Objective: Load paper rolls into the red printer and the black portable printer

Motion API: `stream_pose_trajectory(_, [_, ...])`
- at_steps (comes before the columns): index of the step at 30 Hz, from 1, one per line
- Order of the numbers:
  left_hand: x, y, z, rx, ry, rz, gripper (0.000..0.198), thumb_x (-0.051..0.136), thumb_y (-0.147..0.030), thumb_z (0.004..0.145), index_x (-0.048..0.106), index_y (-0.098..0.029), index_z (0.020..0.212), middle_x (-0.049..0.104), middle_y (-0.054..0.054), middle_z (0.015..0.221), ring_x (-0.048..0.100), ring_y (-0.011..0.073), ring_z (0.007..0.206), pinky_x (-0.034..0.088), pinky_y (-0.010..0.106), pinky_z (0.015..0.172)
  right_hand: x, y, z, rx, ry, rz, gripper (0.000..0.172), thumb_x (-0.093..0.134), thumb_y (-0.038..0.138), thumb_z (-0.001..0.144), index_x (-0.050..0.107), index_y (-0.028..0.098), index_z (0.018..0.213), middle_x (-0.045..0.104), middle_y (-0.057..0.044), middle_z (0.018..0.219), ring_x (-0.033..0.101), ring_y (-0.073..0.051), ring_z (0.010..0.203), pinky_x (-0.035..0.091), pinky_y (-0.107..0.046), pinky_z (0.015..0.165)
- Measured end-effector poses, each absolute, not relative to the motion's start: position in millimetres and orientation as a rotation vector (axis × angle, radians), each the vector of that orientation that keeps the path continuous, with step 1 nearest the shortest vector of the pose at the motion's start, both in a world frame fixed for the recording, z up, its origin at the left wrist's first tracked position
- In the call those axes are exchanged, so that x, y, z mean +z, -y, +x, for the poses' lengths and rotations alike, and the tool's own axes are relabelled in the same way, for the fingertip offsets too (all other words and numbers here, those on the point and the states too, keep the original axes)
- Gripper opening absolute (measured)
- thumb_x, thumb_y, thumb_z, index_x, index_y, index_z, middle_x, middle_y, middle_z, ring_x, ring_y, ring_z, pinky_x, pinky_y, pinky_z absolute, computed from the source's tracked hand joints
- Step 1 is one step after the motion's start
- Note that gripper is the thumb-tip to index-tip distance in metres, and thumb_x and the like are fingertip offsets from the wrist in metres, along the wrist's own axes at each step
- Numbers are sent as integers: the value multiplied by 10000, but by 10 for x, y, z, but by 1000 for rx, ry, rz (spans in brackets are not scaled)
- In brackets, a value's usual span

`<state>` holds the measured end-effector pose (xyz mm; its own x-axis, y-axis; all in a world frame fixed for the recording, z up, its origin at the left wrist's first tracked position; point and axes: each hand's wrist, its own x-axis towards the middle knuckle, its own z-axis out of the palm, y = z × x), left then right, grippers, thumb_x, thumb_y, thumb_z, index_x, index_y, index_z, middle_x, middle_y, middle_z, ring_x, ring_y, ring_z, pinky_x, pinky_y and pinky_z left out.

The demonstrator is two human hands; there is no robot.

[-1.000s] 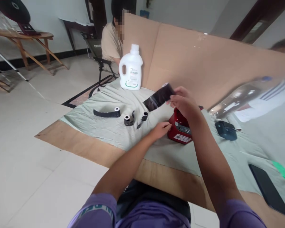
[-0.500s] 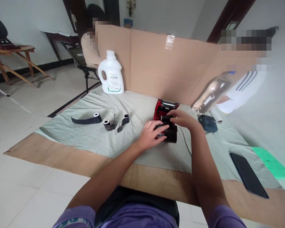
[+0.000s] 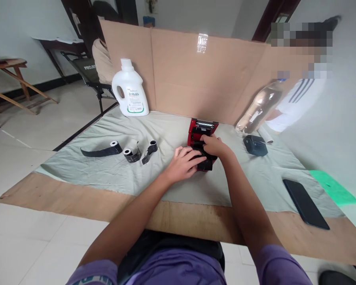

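Note:
A small red-and-black printer (image 3: pixel 191 132) stands with its lid raised on the cloth in front of me. My left hand (image 3: pixel 182 164) lies over its near left side, fingers bent across the black front part and resting on it. My right hand (image 3: pixel 215 145) reaches into the printer from the right with curled fingers. The black roll at its fingertips is mostly hidden by the fingers and the dark interior. To the left lie three partly unrolled black rolls: one with a long tail (image 3: pixel 106 151), a middle one (image 3: pixel 132 157) and a twisted one (image 3: pixel 150 151).
A white jug (image 3: pixel 132 95) stands at the back left before a cardboard screen (image 3: pixel 195 75). On the right are a clear bottle (image 3: pixel 259 107), a black box-shaped object (image 3: pixel 255 145), a white tube (image 3: pixel 266 135), a phone (image 3: pixel 306 204) and a green sheet (image 3: pixel 334 187). People sit beyond the screen.
My right hand has pressed its fingers further into the printer, and the black roll it held in plain sight is now mostly hidden. My left fingers have drawn closer together. The view has shifted.

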<state>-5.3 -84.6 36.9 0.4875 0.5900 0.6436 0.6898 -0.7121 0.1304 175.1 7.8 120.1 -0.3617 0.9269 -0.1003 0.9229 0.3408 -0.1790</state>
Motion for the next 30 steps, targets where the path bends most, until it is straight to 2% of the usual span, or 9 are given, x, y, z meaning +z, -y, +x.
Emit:
stream_pose_trajectory(8, [356,819,1,-1098,1120,-2505,370,488,-226,1013,680,-313,1317,713,45,1287,534,254,1183,312,457,1033,1216,-174,1755,411,2562,-1678,315,546,138,837,725,225,1082,733,-70,1201,569,-335,1222,385,-526,1062])
stream_pose_trajectory(11, [344,809,11,-1140,1143,-2508,360,492,-227,1010,699,-313,1291,723,49,1269,546,249,1166,321,454,1019,1343,-181,1977,655,2466,-1534,206,575,293,892,759,223,952,759,-35,976,661,-260,966,480,-389,908])
stream_pose_trajectory(15, [325,799,11,-1188,1138,-2524,360,498,-218,1002,707,-312,1279,732,51,1250,558,246,1155,332,454,1008,1371,-227,2271,681,2108,-1536,279,597,412,872,730,181,788,713,-37,780,632,-195,750,483,-315,708])
stream_pose_trajectory(18, [324,801,7,-1211,1129,-2521,365,493,-213,998,710,-312,1273,738,51,1235,572,240,1137,345,447,998,1200,-332,2278,613,1766,-1504,278,570,398,867,712,162,904,724,-66,864,611,-160,661,486,-300,633])
stream_pose_trajectory(20, [328,803,3,-1227,1119,-2503,361,494,-211,996,714,-310,1266,742,47,1227,580,237,1125,350,442,990,1062,-407,2190,596,1617,-1388,346,550,452,875,683,175,1035,717,-63,958,583,-135,607,488,-293,592])
stream_pose_trajectory(22, [331,806,-4,-1257,1082,-2472,352,503,-206,994,717,-306,1254,748,39,1219,586,234,1117,353,437,982,953,-451,2090,600,1526,-1281,388,527,529,881,662,200,1036,695,-39,959,546,-121,577,478,-283,560])
stream_pose_trajectory(26, [318,813,-24,-1305,1021,-2417,343,531,-192,978,722,-309,1238,745,23,1230,570,239,1150,350,438,1000,789,-372,2013,660,1369,-1163,339,522,540,869,610,220,801,635,-5,817,579,-150,714,489,-265,619])
stream_pose_trajectory(29, [299,820,-31,-1336,1090,-2378,329,545,-204,970,738,-325,1207,734,22,1257,551,251,1199,338,454,1027,597,-205,2084,718,1348,-1072,214,589,414,800,657,234,894,675,-22,1029,625,-196,975,534,-324,829])
stream_pose_trajectory(30, [293,824,-29,-1357,1116,-2365,325,545,-208,968,743,-329,1196,733,23,1259,549,252,1208,335,457,1031,518,-152,2116,755,1351,-1059,257,614,377,766,671,249,981,672,-26,1131,622,-210,1040,531,-355,895])
